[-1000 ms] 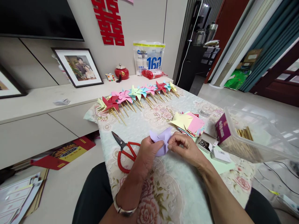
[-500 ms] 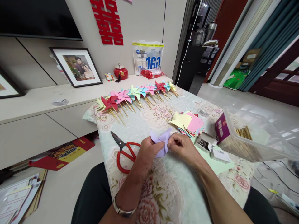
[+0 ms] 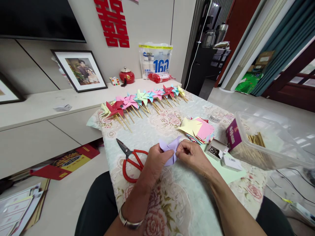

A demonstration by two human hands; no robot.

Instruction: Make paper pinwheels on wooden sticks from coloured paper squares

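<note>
A purple paper pinwheel [image 3: 170, 160] with its points folded inward is held between my hands above the table. My left hand [image 3: 157, 159] pinches it from the left, thumb across its front. On the other side my right hand [image 3: 192, 153] has thumb and forefinger closed at the pinwheel's middle; whether a pin is between them is hidden. Red-handled scissors [image 3: 131, 160] lie left of my left hand, blades pointing away. To the right sit an open small box of metal pins [image 3: 214, 151] and a stack of cut paper squares [image 3: 197, 128].
Finished pinwheels on sticks [image 3: 142, 98] line the table's far edge. A clear plastic tub [image 3: 268, 144] of sticks stands at right, near a white box lid [image 3: 231, 163] on green paper [image 3: 226, 175]. Behind is a cabinet top with a framed photo [image 3: 80, 70].
Almost nothing differs. My fingers have shifted very slightly on the purple pinwheel, and its folds look marginally altered at the middle.
</note>
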